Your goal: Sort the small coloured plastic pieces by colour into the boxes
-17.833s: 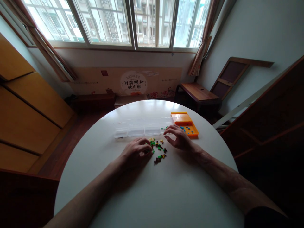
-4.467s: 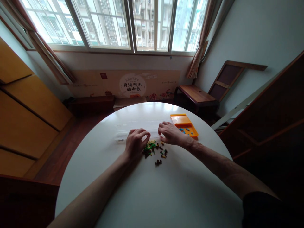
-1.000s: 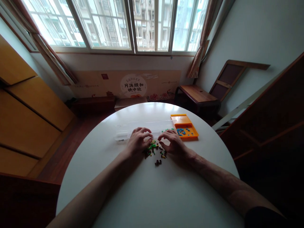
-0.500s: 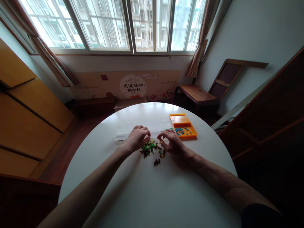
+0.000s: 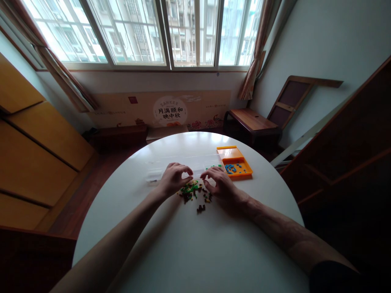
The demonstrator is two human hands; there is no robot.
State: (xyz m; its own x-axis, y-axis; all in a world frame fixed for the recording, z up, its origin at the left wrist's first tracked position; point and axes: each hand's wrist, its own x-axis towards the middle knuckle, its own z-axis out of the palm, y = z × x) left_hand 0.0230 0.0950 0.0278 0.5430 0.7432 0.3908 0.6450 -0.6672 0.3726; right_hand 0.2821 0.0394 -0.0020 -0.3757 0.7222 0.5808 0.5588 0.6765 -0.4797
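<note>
Small coloured pieces (image 5: 194,192): heap on table (image 5: 195,244), between both hands; left hand (image 5: 173,179) at 10 o'clock, right hand (image 5: 220,185) at 2; whether either pinches a piece cannot be told

Both hands (image 5: 198,185) over bead pile (image 5: 194,192), w/ orange tray (image 5: 241,174) nearby.
</note>
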